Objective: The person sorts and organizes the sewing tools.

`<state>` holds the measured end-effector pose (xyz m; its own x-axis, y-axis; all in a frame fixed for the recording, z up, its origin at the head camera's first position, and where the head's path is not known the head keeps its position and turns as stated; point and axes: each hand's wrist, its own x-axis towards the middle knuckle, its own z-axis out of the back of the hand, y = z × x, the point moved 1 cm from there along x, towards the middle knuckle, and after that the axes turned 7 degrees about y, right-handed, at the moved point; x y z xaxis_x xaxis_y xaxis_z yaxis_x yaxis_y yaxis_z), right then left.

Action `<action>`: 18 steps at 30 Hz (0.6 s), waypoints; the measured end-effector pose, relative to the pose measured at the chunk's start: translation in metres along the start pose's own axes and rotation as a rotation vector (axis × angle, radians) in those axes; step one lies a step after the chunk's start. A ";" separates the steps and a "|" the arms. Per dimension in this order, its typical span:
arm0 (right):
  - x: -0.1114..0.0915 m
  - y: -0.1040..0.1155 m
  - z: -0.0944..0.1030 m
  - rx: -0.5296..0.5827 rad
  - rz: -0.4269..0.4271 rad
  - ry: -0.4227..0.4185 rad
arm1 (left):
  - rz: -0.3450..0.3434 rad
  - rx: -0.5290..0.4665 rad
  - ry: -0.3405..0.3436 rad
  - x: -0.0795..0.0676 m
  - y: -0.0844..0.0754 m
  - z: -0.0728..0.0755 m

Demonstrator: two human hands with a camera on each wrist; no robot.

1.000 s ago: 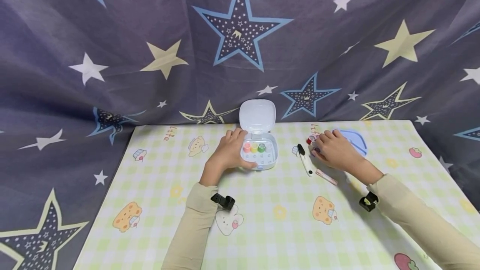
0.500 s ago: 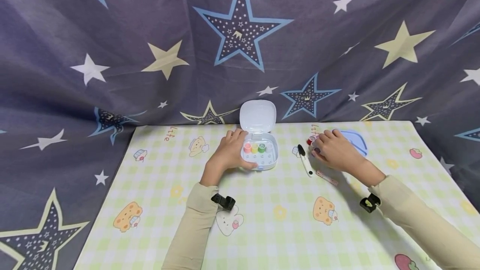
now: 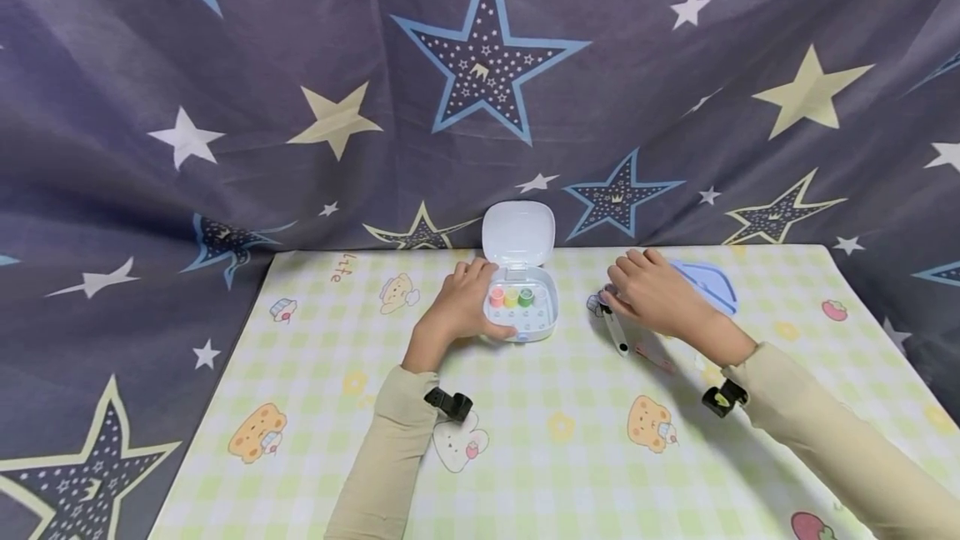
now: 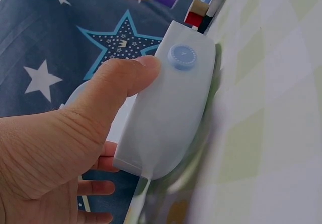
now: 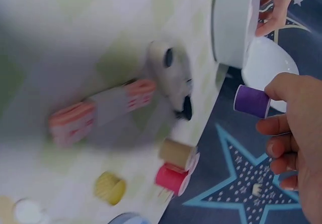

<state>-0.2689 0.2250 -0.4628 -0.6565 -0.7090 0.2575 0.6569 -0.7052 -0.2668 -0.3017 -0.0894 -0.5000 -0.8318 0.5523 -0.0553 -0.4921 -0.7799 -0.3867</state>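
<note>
My left hand (image 3: 459,302) grips the left side of an open pale-blue sewing box (image 3: 551,325); in the left wrist view its thumb presses the box's front wall (image 4: 166,113) beside a round blue button (image 4: 182,57). Inside, pink (image 3: 497,297), yellow (image 3: 512,297) and green (image 3: 527,297) thread spools stand in a row with a whitish one, behind short pegs. Between thumb and index finger my right hand (image 3: 651,294) pinches a purple thread spool (image 5: 251,101), held off the table right of the box. Red (image 5: 172,178) and tan (image 5: 177,154) spools lie below it.
White-handled thread snips (image 3: 617,336) with a black tip lie right of the box, near a pink-and-white folded strip (image 5: 100,113). A blue tray-like piece (image 3: 712,283) lies behind my right hand. A small yellow item (image 5: 109,188) is nearby. A star-patterned curtain (image 3: 225,107) borders the table's back.
My right hand has lifted the purple spool and moved slightly left toward the box, now over the snips' tip. The left hand keeps its hold on the box.
</note>
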 end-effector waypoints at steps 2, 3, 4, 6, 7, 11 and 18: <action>0.007 0.003 0.003 0.014 0.010 -0.014 | 0.001 -0.003 0.004 0.000 0.000 0.001; 0.011 0.005 0.004 0.022 0.016 -0.022 | 0.003 -0.005 0.006 0.000 0.000 0.002; 0.014 0.007 0.005 0.027 0.021 -0.029 | 0.003 -0.008 0.008 0.000 -0.001 0.002; 0.021 0.010 0.007 0.035 0.034 -0.035 | 0.005 -0.011 0.011 -0.001 -0.001 0.002; 0.024 0.012 0.008 0.037 0.037 -0.034 | 0.006 -0.013 0.010 -0.001 -0.001 0.002; 0.037 0.019 0.011 0.032 0.050 -0.020 | 0.011 -0.023 0.015 -0.002 0.000 0.004; 0.057 0.031 0.014 0.027 0.087 0.022 | 0.009 -0.045 0.012 -0.004 0.003 0.006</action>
<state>-0.2803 0.1626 -0.4434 -0.6047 -0.7673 0.2136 0.7212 -0.6413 -0.2619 -0.3015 -0.0955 -0.4955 -0.8328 0.5492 -0.0700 -0.4724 -0.7709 -0.4273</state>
